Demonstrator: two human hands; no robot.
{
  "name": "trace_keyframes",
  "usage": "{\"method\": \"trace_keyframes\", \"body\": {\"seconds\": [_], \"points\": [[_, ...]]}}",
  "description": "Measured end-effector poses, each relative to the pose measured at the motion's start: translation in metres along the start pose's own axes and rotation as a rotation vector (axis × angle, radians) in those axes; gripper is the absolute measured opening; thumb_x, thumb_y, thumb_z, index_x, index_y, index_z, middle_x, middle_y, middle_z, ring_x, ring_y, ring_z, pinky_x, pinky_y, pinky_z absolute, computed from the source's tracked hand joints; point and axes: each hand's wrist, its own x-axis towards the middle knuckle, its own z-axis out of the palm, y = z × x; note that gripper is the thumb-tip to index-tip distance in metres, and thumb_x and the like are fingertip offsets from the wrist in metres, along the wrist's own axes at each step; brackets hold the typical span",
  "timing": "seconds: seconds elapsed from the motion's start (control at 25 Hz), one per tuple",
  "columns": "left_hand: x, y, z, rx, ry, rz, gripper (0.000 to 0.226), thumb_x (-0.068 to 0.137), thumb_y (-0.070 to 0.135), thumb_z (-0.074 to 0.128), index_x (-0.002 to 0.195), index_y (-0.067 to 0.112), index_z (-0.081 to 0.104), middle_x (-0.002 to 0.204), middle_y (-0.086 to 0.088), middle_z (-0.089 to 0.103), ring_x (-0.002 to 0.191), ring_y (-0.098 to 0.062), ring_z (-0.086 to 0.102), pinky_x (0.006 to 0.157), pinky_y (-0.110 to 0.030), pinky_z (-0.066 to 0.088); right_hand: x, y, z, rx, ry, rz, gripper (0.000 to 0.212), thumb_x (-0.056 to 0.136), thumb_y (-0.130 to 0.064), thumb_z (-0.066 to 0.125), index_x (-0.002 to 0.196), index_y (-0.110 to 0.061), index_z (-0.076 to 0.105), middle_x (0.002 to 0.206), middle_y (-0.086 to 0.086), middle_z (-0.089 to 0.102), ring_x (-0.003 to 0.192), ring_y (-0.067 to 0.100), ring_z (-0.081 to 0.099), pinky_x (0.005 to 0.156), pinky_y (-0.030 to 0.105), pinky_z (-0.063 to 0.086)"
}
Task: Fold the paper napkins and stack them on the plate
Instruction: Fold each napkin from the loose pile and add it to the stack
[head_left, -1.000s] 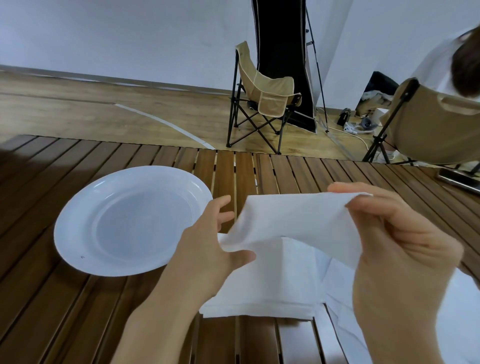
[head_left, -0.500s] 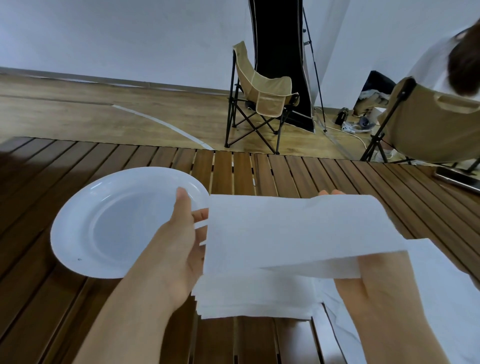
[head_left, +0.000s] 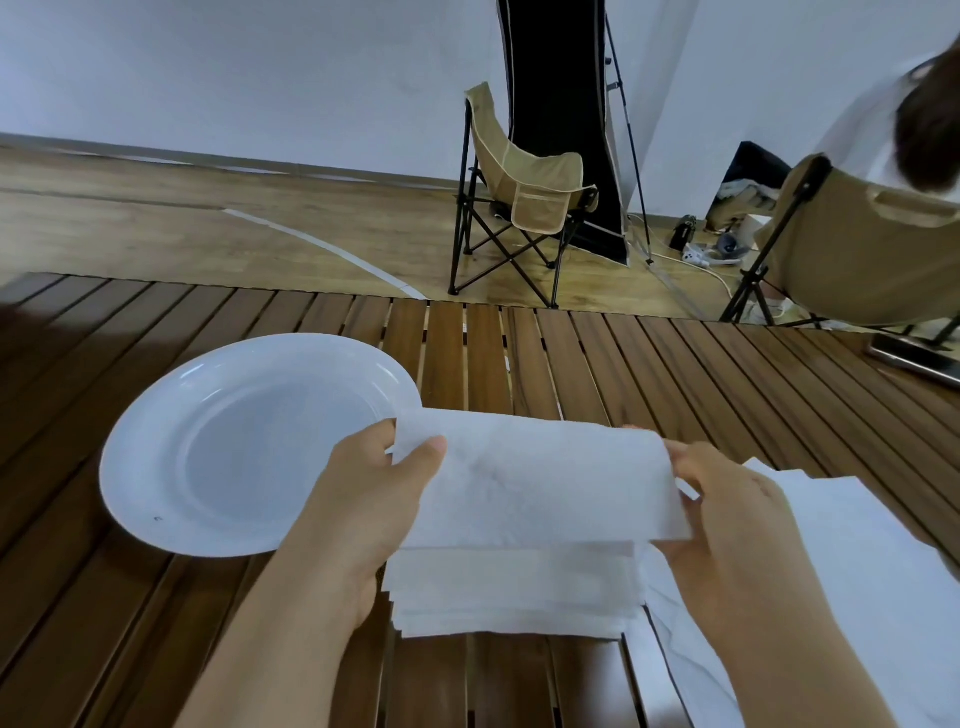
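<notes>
The thin, limp napkin (head_left: 540, 483) hangs over the napkin stack (head_left: 511, 597) on the counter (head_left: 675, 374), right of the empty plate (head_left: 156, 467), pinched at each end by left hand (head_left: 374, 499) and right hand (head_left: 727, 514), likely tearing unless edge-held.

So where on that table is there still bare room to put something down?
The white plate holds nothing. Bare slats lie beyond the held napkin up to the table's far edge, and along the near left below the plate. It is crowded at centre and right: the left hand, right hand, napkin stack and loose sheets.
</notes>
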Motion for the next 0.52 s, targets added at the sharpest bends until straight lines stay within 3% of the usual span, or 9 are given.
{"method": "trace_keyframes", "body": {"seconds": [0.04,0.12,0.16,0.2,0.24,0.32,0.44,0.52], "points": [[0.002,-0.003,-0.001,0.014,0.014,0.011,0.037,0.093,0.042,0.053,0.127,0.029,0.054,0.123,0.001,0.058,0.113,-0.022,0.054,0.098,-0.046,0.047,0.000,0.001,0.000,0.001,0.021,0.046,0.029,0.090,-0.024,0.058,0.069,-0.008,0.069,0.085,0.010,0.071,0.074,0.015,0.067,0.071,0.036,0.056],[0.003,-0.003,-0.001,0.022,0.033,0.004,0.033,0.095,0.039,0.051,0.125,0.026,0.056,0.117,0.001,0.060,0.108,-0.021,0.055,0.095,-0.042,0.049,0.003,0.006,0.001,-0.071,0.060,0.145,0.041,0.084,-0.036,0.065,0.069,0.002,0.060,0.084,0.024,0.061,0.082,0.038,0.062,0.071,0.041,0.054],[0.004,-0.004,0.000,0.042,0.032,0.005,0.032,0.095,0.037,0.050,0.124,0.025,0.057,0.114,0.001,0.061,0.106,-0.020,0.056,0.094,-0.040,0.049,0.003,0.008,0.003,-0.147,0.049,0.156,0.040,0.079,-0.036,0.069,0.069,0.001,0.060,0.082,0.026,0.057,0.086,0.045,0.058,0.069,0.031,0.036],[0.005,-0.005,0.001,0.048,0.029,0.016,0.032,0.096,0.037,0.050,0.124,0.025,0.058,0.114,0.001,0.062,0.105,-0.020,0.057,0.093,-0.040,0.049,0.003,0.011,0.006,-0.223,0.047,0.147,0.029,0.078,-0.030,0.072,0.070,-0.003,0.066,0.081,0.022,0.062,0.090,0.045,0.058,0.092,0.057,0.046],[0.005,-0.006,0.002,0.082,0.048,0.013,0.033,0.096,0.037,0.049,0.125,0.024,0.057,0.116,0.000,0.061,0.107,-0.020,0.056,0.094,-0.040,0.049,0.004,0.013,0.008,-0.281,0.062,0.125,0.013,0.078,-0.021,0.073,0.072,-0.009,0.071,0.080,0.016,0.067,0.091,0.041,0.061,0.073,0.046,0.053],[0.008,-0.009,0.002,0.188,0.095,0.013,0.035,0.096,0.036,0.048,0.128,0.023,0.055,0.122,-0.001,0.059,0.111,-0.022,0.054,0.097,-0.040,0.047,0.003,0.017,0.009,-0.365,0.092,0.106,0.005,0.077,-0.010,0.074,0.077,-0.015,0.074,0.080,0.012,0.070,0.089,0.036,0.063,0.074,0.040,0.052],[0.012,-0.015,0.002,0.338,0.172,0.040,0.031,0.094,0.034,0.051,0.119,0.018,0.061,0.117,-0.003,0.062,0.105,-0.023,0.058,0.096,-0.041,0.047,0.006,0.021,0.008,-0.406,0.095,0.154,0.017,0.075,-0.005,0.076,0.089,-0.015,0.074,0.088,0.006,0.072,0.089,0.031,0.065,0.084,0.046,0.055],[0.013,-0.019,0.002,0.425,0.202,0.056,0.026,0.093,0.033,0.054,0.111,0.017,0.064,0.111,0.000,0.063,0.096,-0.019,0.058,0.090,-0.033,0.047,0.009,0.026,0.007,-0.467,0.117,0.167,0.023,0.073,-0.003,0.076,0.092,-0.016,0.072,0.089,0.002,0.072,0.088,0.027,0.065,0.085,0.047,0.055]]}}
